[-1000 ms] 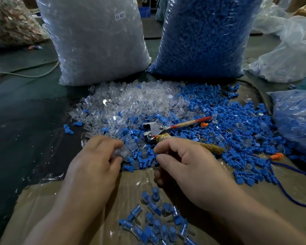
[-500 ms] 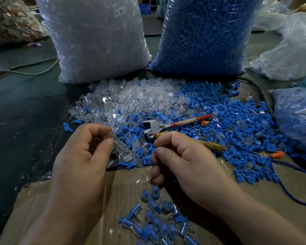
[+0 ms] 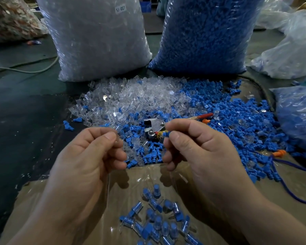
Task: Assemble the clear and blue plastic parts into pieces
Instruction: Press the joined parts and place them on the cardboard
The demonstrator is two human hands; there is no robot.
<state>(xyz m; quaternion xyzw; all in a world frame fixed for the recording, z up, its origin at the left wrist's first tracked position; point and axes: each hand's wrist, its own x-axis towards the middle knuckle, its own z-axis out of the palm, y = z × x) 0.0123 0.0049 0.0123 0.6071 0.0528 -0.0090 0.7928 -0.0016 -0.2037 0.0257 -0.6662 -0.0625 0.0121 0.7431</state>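
While held apart above the loose-parts heap (image 3: 140,103), a small clear plastic cap (image 3: 118,139) is pinched in the left hand (image 3: 90,156) and a blue plastic plug (image 3: 166,134) in the right hand (image 3: 200,149), apparently aligned for joining.

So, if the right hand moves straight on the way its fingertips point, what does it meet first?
Probably the clear part pinched in the left hand; the gap from the blue part in the right hand looks free, though depth is unclear.
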